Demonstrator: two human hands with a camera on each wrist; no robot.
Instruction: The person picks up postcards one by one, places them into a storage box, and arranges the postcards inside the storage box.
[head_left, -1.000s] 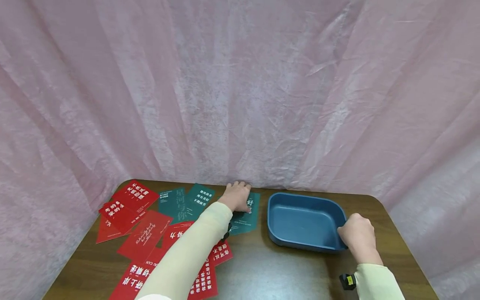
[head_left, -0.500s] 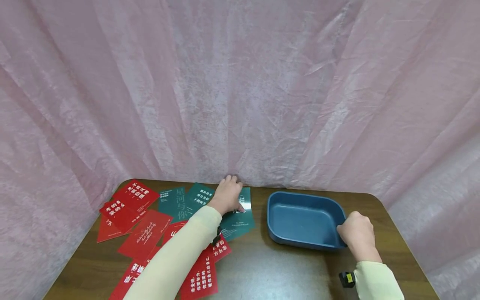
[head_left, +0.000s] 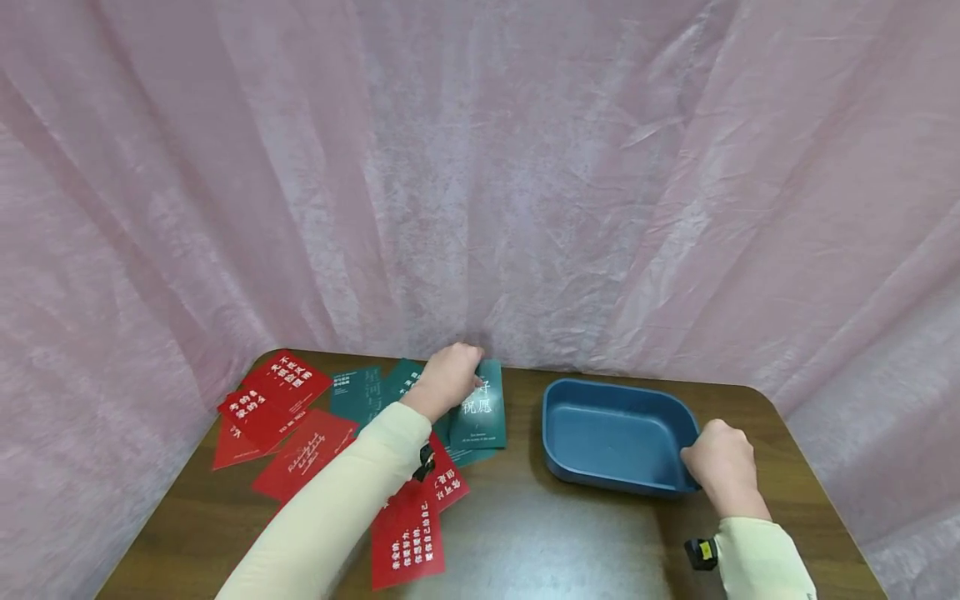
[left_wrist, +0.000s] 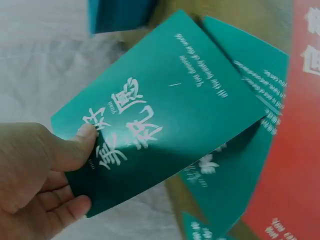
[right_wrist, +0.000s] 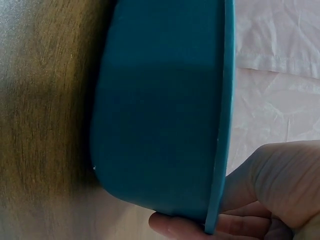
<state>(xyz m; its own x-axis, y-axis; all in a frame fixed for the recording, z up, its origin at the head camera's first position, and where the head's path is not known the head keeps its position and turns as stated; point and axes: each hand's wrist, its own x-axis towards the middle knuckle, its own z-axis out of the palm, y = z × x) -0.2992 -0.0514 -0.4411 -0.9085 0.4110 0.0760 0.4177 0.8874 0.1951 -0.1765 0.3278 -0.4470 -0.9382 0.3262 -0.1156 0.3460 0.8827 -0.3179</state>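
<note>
My left hand [head_left: 450, 379] pinches a green card [left_wrist: 165, 100] with white lettering, thumb on its printed face and fingers behind. In the left wrist view the card is tilted, lifted above another green card [left_wrist: 225, 175]. My right hand [head_left: 722, 462] grips the right rim of a blue rectangular bin [head_left: 615, 446]; in the right wrist view the thumb is inside the rim and fingers [right_wrist: 175, 227] curl under the outside. The bin's inside shows no contents.
Several red cards [head_left: 288, 454] overlap at the table's left, partly hidden by my left sleeve. More green cards [head_left: 356, 396] lie at the back, beside my left hand. A pink curtain [head_left: 480, 183] hangs behind the wooden table [head_left: 517, 533].
My left hand has shifted slightly left, curled at the green card's edge and raised it, exposing more of its lettering. My right hand keeps its hold on the bin; the view shifts slightly.
</note>
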